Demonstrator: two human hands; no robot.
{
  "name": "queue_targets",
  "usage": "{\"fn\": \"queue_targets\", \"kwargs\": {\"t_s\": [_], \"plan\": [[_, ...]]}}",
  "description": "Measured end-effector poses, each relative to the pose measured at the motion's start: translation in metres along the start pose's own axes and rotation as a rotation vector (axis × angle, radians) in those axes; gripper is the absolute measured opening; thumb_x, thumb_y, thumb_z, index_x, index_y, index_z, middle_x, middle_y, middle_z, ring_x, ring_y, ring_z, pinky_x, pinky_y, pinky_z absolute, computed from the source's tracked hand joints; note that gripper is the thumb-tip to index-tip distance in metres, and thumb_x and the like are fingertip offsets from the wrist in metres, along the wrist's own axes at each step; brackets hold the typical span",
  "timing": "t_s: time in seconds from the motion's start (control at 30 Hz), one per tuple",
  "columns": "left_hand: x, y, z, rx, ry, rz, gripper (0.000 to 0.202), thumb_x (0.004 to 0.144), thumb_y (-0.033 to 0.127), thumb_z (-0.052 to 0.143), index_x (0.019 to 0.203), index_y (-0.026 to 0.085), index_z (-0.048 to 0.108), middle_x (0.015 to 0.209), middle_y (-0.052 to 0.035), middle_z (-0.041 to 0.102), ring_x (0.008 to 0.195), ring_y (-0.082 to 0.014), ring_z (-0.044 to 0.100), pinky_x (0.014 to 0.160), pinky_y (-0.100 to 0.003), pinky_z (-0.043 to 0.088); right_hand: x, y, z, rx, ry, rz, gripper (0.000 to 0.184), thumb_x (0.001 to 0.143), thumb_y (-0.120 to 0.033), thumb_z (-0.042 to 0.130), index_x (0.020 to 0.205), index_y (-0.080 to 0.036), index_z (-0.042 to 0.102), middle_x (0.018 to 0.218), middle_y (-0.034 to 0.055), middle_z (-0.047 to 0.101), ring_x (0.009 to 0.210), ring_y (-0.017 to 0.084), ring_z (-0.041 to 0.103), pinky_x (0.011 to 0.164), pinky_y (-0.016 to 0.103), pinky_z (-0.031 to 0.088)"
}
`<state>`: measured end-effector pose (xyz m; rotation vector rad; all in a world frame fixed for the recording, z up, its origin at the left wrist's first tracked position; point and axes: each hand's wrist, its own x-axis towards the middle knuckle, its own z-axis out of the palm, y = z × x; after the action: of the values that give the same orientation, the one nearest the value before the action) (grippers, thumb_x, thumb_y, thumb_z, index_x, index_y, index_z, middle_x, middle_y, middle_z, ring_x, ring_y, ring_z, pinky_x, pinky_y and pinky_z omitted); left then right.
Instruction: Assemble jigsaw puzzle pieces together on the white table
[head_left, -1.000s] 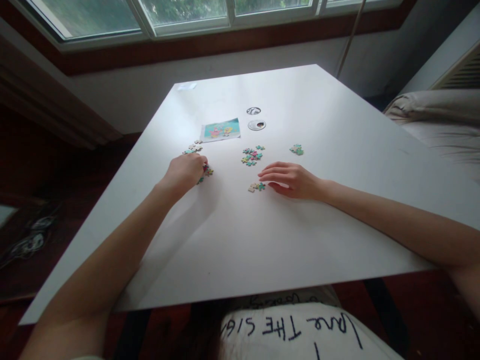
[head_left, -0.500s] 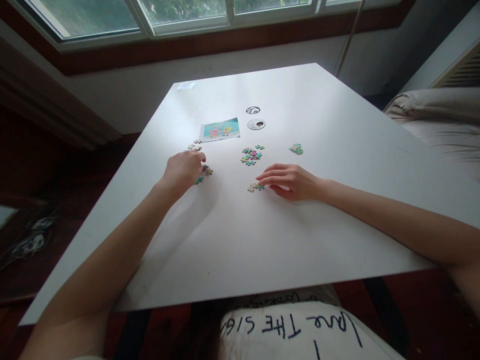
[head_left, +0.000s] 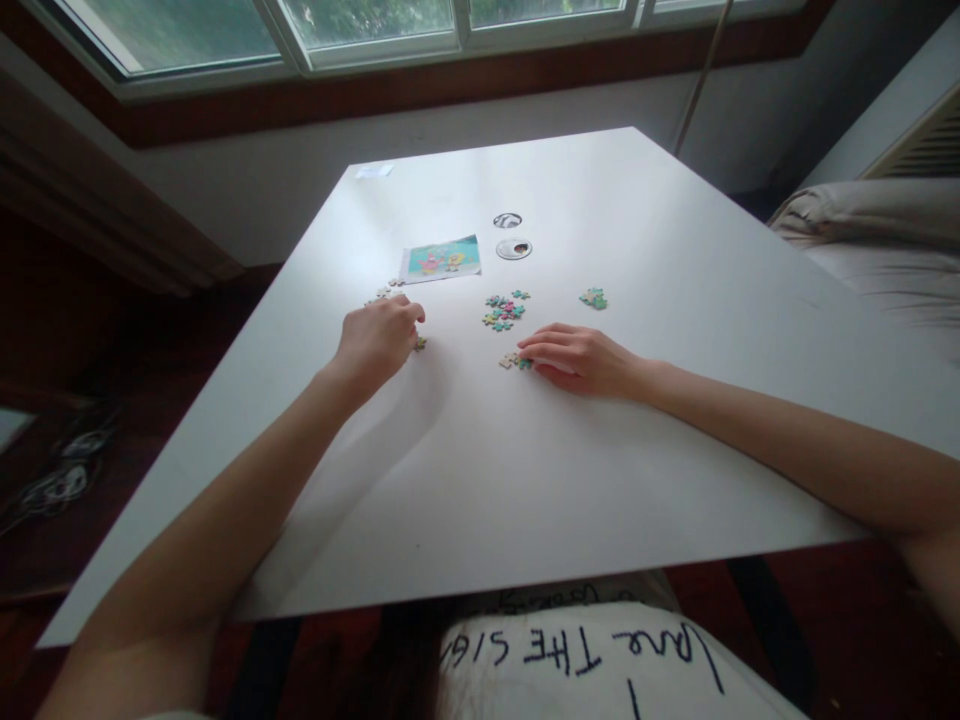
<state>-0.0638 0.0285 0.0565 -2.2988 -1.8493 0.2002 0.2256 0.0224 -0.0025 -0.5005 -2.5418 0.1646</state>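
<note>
My left hand [head_left: 381,335] is over the left part of the white table [head_left: 465,480], fingers curled down and together; whatever they hold is hidden beneath them. Just past it lie pale face-down jigsaw pieces [head_left: 384,293], and a coloured jigsaw piece [head_left: 420,343] shows by its fingertips. Flat on the table, my right hand [head_left: 589,362] has its fingers stretched out to the left. Its fingertips touch a small group of jigsaw pieces [head_left: 509,360], some pale and some green. Between the hands, a little farther off, sits a pile of colourful jigsaw pieces [head_left: 505,312].
A picture card [head_left: 441,260] with cartoon figures lies behind the left hand. Beyond the pile are two round black-and-white marks or discs [head_left: 514,249]. A small cluster of green pieces [head_left: 595,298] lies to the right. Bedding or a cushion [head_left: 877,240] borders the table's right side.
My left hand has shifted slightly right, covering more of the coloured pieces there. My right hand's fingertips and the small group of pieces at them have moved a little away from me.
</note>
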Motion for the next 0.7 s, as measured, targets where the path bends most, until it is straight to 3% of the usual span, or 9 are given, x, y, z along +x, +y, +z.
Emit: {"fn": "queue_targets", "kwargs": {"t_s": [0.17,0.33,0.57,0.7], "plan": [[-0.001,0.006,0.002,-0.008,-0.019,0.02,0.028,0.09,0.021,0.045,0.107,0.022,0.067,0.116,-0.0041,0.067,0.102,-0.0235,0.064,0.072,-0.028,0.046,-0.001,0.003,0.002,0.007,0.016,0.053,0.021,0.094,-0.025,0.049,0.106,-0.019,0.066,0.103,0.0097,0.073,0.1,0.02,0.066,0.083,0.033,0.057],[-0.004,0.014,0.004,-0.049,0.06,0.084,0.035,0.089,0.018,0.042,0.118,0.02,0.062,0.117,-0.0066,0.066,0.105,-0.0241,0.063,0.073,-0.03,0.049,-0.003,0.004,0.004,0.038,0.052,0.06,0.021,0.096,-0.027,0.05,0.098,-0.02,0.07,0.098,0.0076,0.074,0.089,0.016,0.069,0.079,0.028,0.057],[-0.014,0.039,0.008,-0.138,0.183,0.304,0.031,0.091,0.018,0.043,0.116,0.018,0.061,0.112,-0.0079,0.067,0.101,-0.0217,0.062,0.073,-0.029,0.051,0.0,0.0,0.0,-0.019,0.009,-0.048,0.023,0.097,-0.027,0.047,0.101,-0.02,0.069,0.103,0.007,0.075,0.095,0.019,0.068,0.08,0.032,0.058],[-0.018,0.05,0.017,-0.14,0.227,0.532,0.034,0.096,0.016,0.04,0.124,0.023,0.057,0.111,-0.0067,0.066,0.096,-0.0183,0.061,0.069,-0.026,0.051,0.001,-0.002,-0.001,-0.022,-0.001,-0.097,0.023,0.097,-0.025,0.047,0.104,-0.02,0.069,0.109,0.0058,0.074,0.1,0.02,0.067,0.083,0.035,0.057]]}}
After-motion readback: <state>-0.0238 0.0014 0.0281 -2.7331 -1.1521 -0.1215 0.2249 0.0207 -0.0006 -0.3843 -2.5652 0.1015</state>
